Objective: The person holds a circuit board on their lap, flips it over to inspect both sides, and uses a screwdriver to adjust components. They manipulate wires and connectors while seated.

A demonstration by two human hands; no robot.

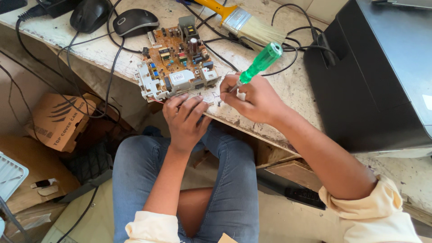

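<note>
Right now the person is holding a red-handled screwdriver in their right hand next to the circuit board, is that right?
Not quite. The head view shows the screwdriver has a green handle, not red. The right hand does grip it next to the circuit board, while the left hand rests at the board's near edge.

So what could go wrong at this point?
The circuit board sits right at the table edge, steadied only by the left hand; a hard push could possibly tip it off. The right hand works the green screwdriver close to the left fingers, so a slip might jab them. Loose cables nearby could snag the wrist.
</note>
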